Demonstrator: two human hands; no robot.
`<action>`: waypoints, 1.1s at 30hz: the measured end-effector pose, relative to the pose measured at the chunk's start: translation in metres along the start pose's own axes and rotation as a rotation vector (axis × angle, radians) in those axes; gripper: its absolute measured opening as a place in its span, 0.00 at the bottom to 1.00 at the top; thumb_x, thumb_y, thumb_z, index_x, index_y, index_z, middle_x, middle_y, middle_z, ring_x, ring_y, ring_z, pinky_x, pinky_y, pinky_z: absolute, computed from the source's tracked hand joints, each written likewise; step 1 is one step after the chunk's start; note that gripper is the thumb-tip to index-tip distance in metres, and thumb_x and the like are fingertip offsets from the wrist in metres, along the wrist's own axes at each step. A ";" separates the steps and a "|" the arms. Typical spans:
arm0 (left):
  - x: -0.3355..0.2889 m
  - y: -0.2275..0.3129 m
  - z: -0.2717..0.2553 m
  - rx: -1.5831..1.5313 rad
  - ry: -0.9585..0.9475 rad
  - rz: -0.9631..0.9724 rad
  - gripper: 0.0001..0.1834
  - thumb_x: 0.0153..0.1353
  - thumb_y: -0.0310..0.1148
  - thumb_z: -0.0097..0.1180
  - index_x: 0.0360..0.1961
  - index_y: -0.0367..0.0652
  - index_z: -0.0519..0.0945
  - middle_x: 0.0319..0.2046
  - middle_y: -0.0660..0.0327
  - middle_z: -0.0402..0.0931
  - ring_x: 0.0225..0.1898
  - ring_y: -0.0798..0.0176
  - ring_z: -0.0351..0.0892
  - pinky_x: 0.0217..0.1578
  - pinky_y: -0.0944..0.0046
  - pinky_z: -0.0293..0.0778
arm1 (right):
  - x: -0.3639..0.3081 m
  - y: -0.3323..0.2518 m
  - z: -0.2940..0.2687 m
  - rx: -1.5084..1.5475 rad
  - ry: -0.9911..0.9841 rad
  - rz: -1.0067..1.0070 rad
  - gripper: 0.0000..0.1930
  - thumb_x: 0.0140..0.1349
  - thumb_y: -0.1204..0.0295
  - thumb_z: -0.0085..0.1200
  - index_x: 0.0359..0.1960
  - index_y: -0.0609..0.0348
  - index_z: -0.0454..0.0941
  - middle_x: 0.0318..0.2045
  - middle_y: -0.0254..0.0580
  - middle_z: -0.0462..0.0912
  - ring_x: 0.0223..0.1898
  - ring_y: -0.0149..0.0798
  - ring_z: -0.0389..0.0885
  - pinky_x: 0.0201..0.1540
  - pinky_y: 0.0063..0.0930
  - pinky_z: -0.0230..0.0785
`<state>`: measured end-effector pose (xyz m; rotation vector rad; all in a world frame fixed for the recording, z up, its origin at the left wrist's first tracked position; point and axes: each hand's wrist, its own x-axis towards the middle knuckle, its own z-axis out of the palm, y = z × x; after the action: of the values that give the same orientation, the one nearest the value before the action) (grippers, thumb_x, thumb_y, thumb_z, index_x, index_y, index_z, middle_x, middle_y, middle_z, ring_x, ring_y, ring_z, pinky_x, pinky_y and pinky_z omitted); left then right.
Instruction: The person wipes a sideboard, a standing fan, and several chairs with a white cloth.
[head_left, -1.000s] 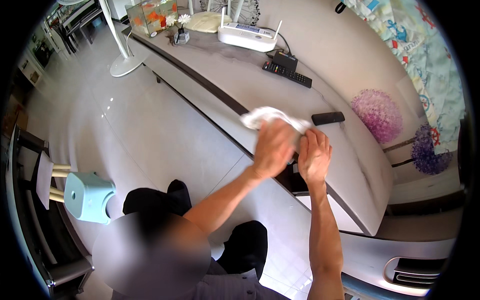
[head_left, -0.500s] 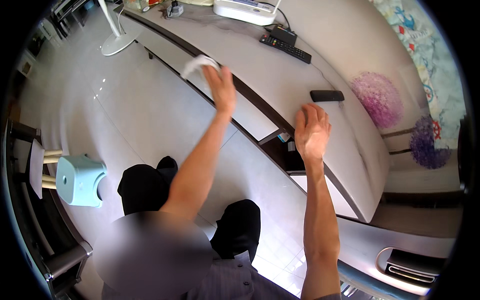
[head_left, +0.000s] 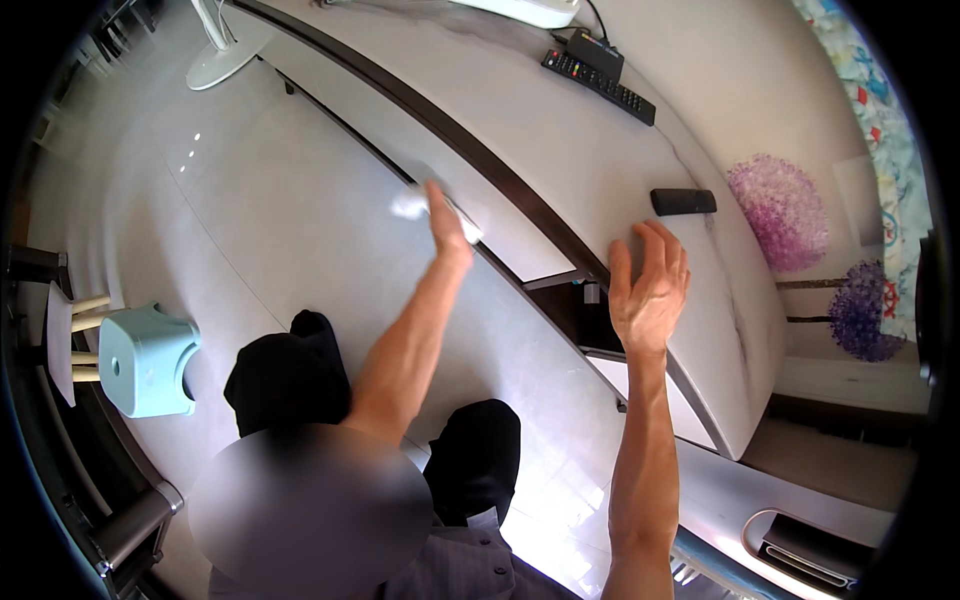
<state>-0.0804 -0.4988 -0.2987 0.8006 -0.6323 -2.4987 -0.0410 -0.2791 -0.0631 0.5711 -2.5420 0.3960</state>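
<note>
Reaching low with a white cloth [head_left: 408, 204], the left hand [head_left: 447, 225] is working beside the lower edge of the cabinet front [head_left: 510, 235]. Its fingers are extending upward in the view and seem to be lying close together; blur is hiding whether they are pinching the cloth or only pressing it. The right hand [head_left: 648, 290] is lying over the front edge of the tabletop [head_left: 730, 320], its curved fingers spreading slightly and gripping nothing, near a short black remote [head_left: 684, 202]. Even pressure is probably mattering most here: a palm that is backing the cloth flat and following the edge, with the right hand bracing lightly, clear of the remote. The cloth is showing on both sides of the left hand, its long axis seemingly running from upper left to lower right, roughly along that edge, its blurred end pointing left over the floor [head_left: 300, 220].
</note>
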 end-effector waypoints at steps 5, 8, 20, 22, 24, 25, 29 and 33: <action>0.009 0.024 -0.007 -0.022 -0.020 -0.077 0.45 0.76 0.68 0.40 0.79 0.45 0.58 0.74 0.58 0.64 0.73 0.56 0.65 0.73 0.56 0.61 | 0.001 -0.002 0.001 -0.042 0.010 -0.002 0.15 0.65 0.66 0.62 0.51 0.58 0.81 0.55 0.43 0.82 0.56 0.52 0.80 0.58 0.47 0.69; -0.034 -0.017 -0.017 0.005 -0.001 -0.135 0.45 0.76 0.65 0.44 0.80 0.44 0.56 0.75 0.58 0.62 0.75 0.57 0.62 0.74 0.58 0.59 | 0.000 -0.002 0.002 -0.043 0.012 -0.023 0.15 0.65 0.66 0.62 0.51 0.58 0.81 0.55 0.44 0.82 0.56 0.52 0.80 0.58 0.47 0.69; -0.005 -0.027 -0.044 -0.252 -0.018 -0.326 0.37 0.76 0.66 0.39 0.68 0.47 0.73 0.64 0.62 0.76 0.66 0.59 0.73 0.68 0.56 0.68 | 0.000 -0.002 -0.001 -0.065 -0.025 -0.062 0.15 0.68 0.68 0.60 0.54 0.60 0.80 0.57 0.47 0.81 0.57 0.54 0.79 0.60 0.47 0.69; 0.040 0.013 -0.047 -0.238 -0.030 -0.220 0.38 0.77 0.66 0.37 0.70 0.47 0.71 0.66 0.61 0.75 0.67 0.58 0.73 0.69 0.56 0.68 | 0.000 -0.003 0.000 -0.069 -0.034 -0.052 0.16 0.68 0.68 0.60 0.54 0.60 0.80 0.57 0.47 0.81 0.57 0.54 0.79 0.60 0.47 0.69; 0.076 0.058 -0.042 -0.181 0.013 -0.093 0.38 0.77 0.65 0.36 0.72 0.46 0.68 0.68 0.60 0.73 0.68 0.56 0.72 0.70 0.54 0.67 | 0.000 -0.004 0.000 -0.079 -0.023 -0.049 0.16 0.68 0.68 0.59 0.54 0.60 0.80 0.57 0.46 0.81 0.57 0.54 0.79 0.60 0.47 0.69; 0.090 0.078 -0.040 -0.168 0.049 -0.072 0.39 0.77 0.65 0.36 0.74 0.46 0.66 0.69 0.60 0.72 0.68 0.56 0.71 0.70 0.53 0.66 | 0.000 -0.005 0.000 -0.089 -0.028 -0.041 0.16 0.68 0.68 0.59 0.54 0.60 0.80 0.57 0.47 0.81 0.57 0.54 0.79 0.60 0.47 0.68; 0.112 0.112 -0.031 -0.128 0.065 -0.033 0.40 0.77 0.65 0.37 0.76 0.46 0.63 0.70 0.59 0.70 0.70 0.55 0.70 0.71 0.52 0.65 | 0.001 -0.006 -0.001 -0.107 -0.050 -0.030 0.16 0.68 0.68 0.59 0.54 0.60 0.80 0.58 0.47 0.81 0.58 0.54 0.78 0.60 0.47 0.68; 0.073 0.062 -0.033 0.048 0.006 -0.085 0.42 0.76 0.67 0.39 0.77 0.46 0.63 0.71 0.60 0.70 0.72 0.53 0.68 0.71 0.51 0.66 | 0.001 -0.006 -0.002 -0.095 -0.031 -0.064 0.16 0.69 0.68 0.58 0.55 0.62 0.79 0.58 0.49 0.80 0.58 0.55 0.78 0.61 0.48 0.68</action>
<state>-0.0968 -0.5963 -0.3198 0.8687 -0.6712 -2.5653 -0.0382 -0.2836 -0.0605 0.6258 -2.5485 0.2444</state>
